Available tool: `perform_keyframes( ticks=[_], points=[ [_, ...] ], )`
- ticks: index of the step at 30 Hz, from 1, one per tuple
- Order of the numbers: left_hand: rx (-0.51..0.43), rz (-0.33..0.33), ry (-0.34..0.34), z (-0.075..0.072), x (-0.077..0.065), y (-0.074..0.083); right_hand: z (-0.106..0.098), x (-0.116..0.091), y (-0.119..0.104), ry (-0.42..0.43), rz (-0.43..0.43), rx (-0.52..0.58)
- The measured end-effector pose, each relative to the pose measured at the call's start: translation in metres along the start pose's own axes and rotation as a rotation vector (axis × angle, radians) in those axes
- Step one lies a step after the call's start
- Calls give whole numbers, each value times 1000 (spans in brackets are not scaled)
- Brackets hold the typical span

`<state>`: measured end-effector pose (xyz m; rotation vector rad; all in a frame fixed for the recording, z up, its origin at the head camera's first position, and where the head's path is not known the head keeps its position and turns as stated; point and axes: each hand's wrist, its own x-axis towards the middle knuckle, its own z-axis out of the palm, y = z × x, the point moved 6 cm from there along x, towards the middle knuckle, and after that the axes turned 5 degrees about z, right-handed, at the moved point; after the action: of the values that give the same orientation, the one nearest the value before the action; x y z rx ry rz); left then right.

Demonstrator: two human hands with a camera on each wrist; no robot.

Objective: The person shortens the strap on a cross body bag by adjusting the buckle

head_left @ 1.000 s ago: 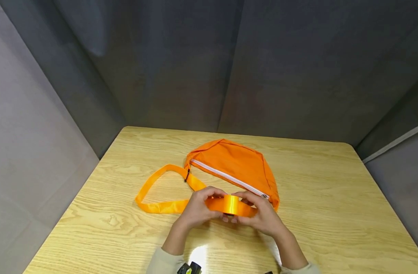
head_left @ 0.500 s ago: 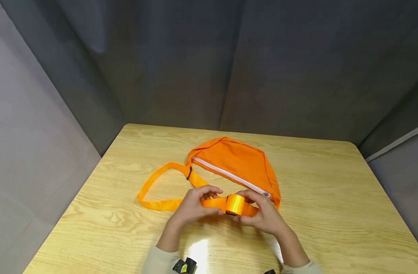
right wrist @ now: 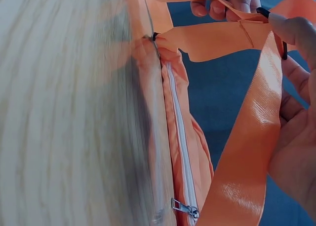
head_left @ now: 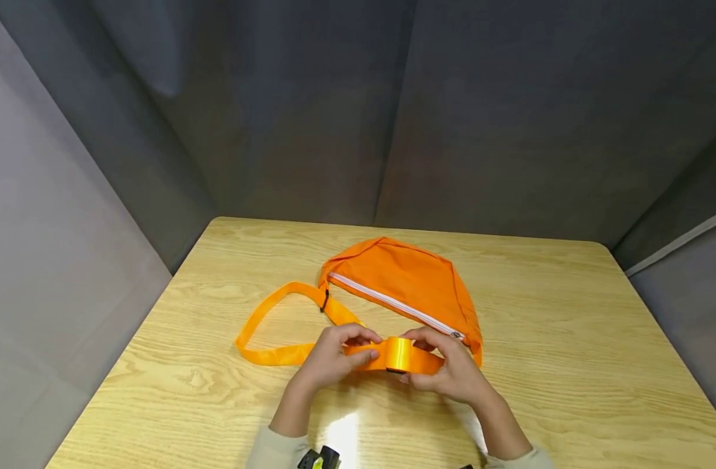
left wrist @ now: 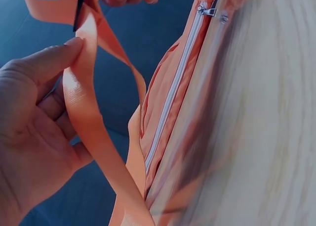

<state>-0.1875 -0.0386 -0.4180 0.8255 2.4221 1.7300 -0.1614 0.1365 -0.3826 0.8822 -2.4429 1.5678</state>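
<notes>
The orange strap (head_left: pixel 372 359) spans the gap between your hands, raised above the table (head_left: pixel 569 339). Your left hand (head_left: pixel 329 357) pinches it between thumb and fingers; your right hand (head_left: pixel 453 369) pinches it beside the black slider (right wrist: pixel 263 12). Just beyond lies the bag (head_left: pixel 401 277), close to the table's far edge, with wide stretches of wood on either side.

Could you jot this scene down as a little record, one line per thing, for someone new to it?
Bag: orange bag, lying on the table
Zip: white zip, its pull near the right end
Strap: lighter orange strap, looped left of the bag
Left hand: left hand, holding the strap
Right hand: right hand, gripping the strap by a black buckle
Surface: wood-grain table
Backdrop: dark curtain
</notes>
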Motion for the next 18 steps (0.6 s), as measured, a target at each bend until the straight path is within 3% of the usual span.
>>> perform_keyframes(
  ticks=[5, 18],
  points=[
    [-2, -25, -23, -7, -4, 22, 0, -1, 1, 8, 4, -18],
    [12, -91, -23, -20, -14, 15, -2, -2, 2, 24, -49, -16]
  ],
)
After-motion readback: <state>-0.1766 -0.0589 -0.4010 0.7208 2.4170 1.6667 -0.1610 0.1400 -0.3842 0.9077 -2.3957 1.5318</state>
